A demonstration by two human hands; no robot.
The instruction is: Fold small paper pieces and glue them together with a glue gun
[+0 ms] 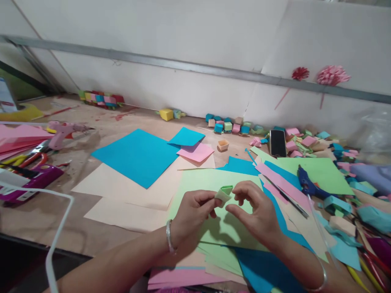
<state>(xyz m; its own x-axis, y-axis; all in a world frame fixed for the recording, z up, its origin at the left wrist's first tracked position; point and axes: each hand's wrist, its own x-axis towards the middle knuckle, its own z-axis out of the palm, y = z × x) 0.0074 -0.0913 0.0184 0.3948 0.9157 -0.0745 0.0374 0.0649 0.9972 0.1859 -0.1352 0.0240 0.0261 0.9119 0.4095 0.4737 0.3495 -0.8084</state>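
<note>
In the head view, the left hand (pixel 191 215) pinches a small folded green paper piece (pixel 224 193) between thumb and fingertips, so this grip is closed on its lower left end. The piece is lifted a little above the light green sheet (pixel 195 185), near the table's front edge and between both hands. Its long axis seems to go from the left fingertips up and to the right, and the darker open end points away from the person. The right hand (pixel 256 215) is just beside the piece on its right. It holds nothing, and its thumb and curled forefinger stand apart. Whether they touch the piece, one cannot tell. A blue glue gun (pixel 308 185) lies further right.
</note>
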